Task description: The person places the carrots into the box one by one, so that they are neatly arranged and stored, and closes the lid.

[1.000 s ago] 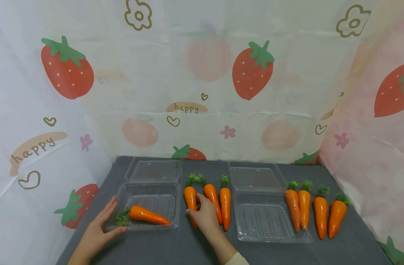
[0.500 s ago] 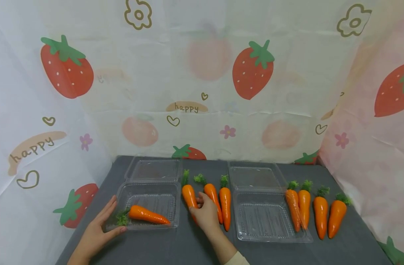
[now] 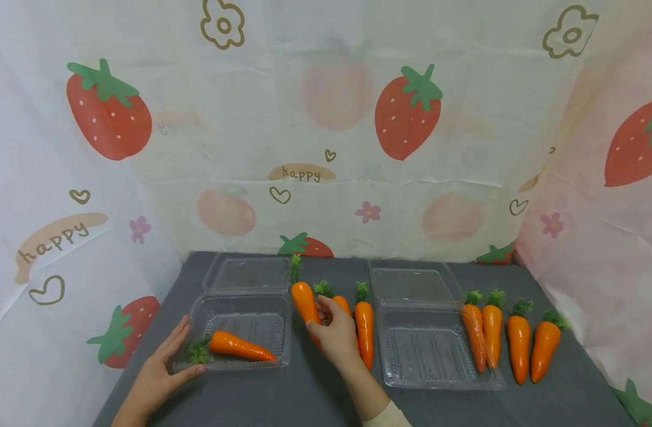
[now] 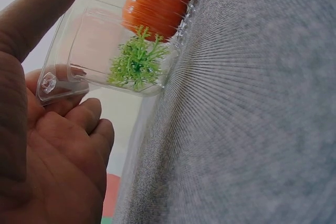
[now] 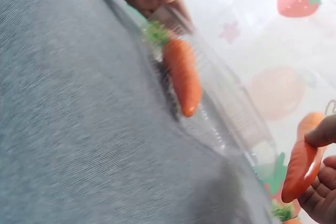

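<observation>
Being pinched by the right hand (image 3: 336,333) is a carrot (image 3: 304,300), one (image 3: 242,346) boxed, six (image 3: 518,350) seemingly waiting, the box's (image 3: 240,316) near-left corner being touched by the left hand (image 3: 157,375), thumb and fingers apart.

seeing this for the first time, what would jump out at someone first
Probably the glossy orange carrot held in the right hand, low in the middle of the head view. Another carrot lies in the open clear container at the left, beside the left hand. Behind, big red strawberries are printed on the pale backdrop.
</observation>
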The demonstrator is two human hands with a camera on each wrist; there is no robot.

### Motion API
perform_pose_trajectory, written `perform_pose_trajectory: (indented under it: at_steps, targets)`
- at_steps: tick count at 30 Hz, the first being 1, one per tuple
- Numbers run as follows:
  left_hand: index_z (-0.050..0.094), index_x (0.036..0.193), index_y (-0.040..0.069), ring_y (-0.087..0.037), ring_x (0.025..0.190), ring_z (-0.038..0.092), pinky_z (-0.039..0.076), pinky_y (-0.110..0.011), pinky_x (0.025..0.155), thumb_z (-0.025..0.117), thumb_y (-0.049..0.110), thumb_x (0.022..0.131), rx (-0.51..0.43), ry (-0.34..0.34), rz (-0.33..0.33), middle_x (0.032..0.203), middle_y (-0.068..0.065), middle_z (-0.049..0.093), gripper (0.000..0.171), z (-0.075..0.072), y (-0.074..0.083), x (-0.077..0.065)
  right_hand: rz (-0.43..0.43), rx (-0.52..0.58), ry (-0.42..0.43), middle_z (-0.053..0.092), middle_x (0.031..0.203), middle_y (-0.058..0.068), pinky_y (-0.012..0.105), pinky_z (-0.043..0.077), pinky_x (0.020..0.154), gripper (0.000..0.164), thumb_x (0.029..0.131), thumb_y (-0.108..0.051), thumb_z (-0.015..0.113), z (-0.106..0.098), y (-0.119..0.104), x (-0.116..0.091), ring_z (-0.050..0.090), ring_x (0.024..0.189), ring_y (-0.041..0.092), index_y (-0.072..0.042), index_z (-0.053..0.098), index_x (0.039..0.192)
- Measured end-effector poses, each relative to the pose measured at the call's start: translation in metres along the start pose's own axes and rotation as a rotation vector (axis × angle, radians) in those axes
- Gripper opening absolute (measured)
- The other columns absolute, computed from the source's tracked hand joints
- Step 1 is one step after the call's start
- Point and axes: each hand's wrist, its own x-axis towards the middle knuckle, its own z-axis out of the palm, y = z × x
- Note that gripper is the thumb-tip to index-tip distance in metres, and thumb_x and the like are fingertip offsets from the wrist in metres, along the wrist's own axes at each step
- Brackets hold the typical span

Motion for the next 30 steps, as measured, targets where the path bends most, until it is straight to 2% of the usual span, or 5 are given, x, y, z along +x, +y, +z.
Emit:
perform_pose_trajectory:
  at_steps: [5, 11, 17, 22, 30]
  targets:
    - [0.038, 0.158, 0.005, 0.021, 0.142, 0.014, 0.015, 0.006, 0.101, 0.089, 0.019, 0.080, 0.010, 0.014, 0.008, 0.169, -0.012, 0.026, 0.095, -0.002, 0.001, 0.000, -0.058, -0.007, -0.075, 0.069, 0.122, -0.002, 0.033, 0.055, 0.087, 0.055, 0.089, -0.013, 0.080, -0.004, -0.018, 0.007, 0.062, 0.103, 0.016, -0.013, 0.062, 0.141]
    - [0.037, 0.159, 0.007, 0.021, 0.142, 0.012, 0.014, 0.006, 0.100, 0.088, 0.024, 0.081, 0.036, 0.002, 0.003, 0.169, -0.010, 0.026, 0.095, -0.002, 0.002, 0.001, -0.125, -0.081, -0.157, 0.070, 0.119, -0.003, 0.030, 0.056, 0.083, 0.050, 0.090, -0.015, 0.079, -0.004, -0.039, 0.016, 0.063, 0.100, 0.014, -0.017, 0.065, 0.138]
    - [0.036, 0.160, 0.008, 0.022, 0.140, 0.013, 0.015, 0.006, 0.099, 0.088, 0.024, 0.081, 0.026, -0.003, -0.006, 0.169, -0.010, 0.026, 0.096, -0.001, 0.002, 0.000, -0.202, -0.139, -0.279, 0.069, 0.123, -0.003, 0.026, 0.056, 0.080, 0.048, 0.092, -0.013, 0.077, 0.003, -0.055, 0.025, 0.063, 0.099, 0.012, -0.017, 0.065, 0.139]
    - [0.037, 0.160, 0.008, 0.022, 0.140, 0.013, 0.015, 0.006, 0.099, 0.088, 0.024, 0.081, 0.030, 0.003, -0.006, 0.169, -0.010, 0.026, 0.095, -0.001, 0.002, 0.000, -0.242, -0.162, -0.381, 0.070, 0.119, -0.004, 0.024, 0.056, 0.077, 0.046, 0.093, -0.012, 0.077, 0.011, -0.064, 0.036, 0.063, 0.096, 0.012, -0.018, 0.066, 0.137]
    - [0.034, 0.161, 0.008, 0.024, 0.138, 0.012, 0.018, 0.007, 0.097, 0.086, 0.025, 0.084, 0.008, -0.018, -0.040, 0.170, -0.010, 0.024, 0.095, -0.001, 0.004, 0.000, -0.301, -0.290, -0.550, 0.068, 0.124, -0.006, 0.021, 0.054, 0.077, 0.045, 0.095, -0.014, 0.074, 0.024, -0.078, 0.052, 0.061, 0.097, 0.011, -0.020, 0.065, 0.139]
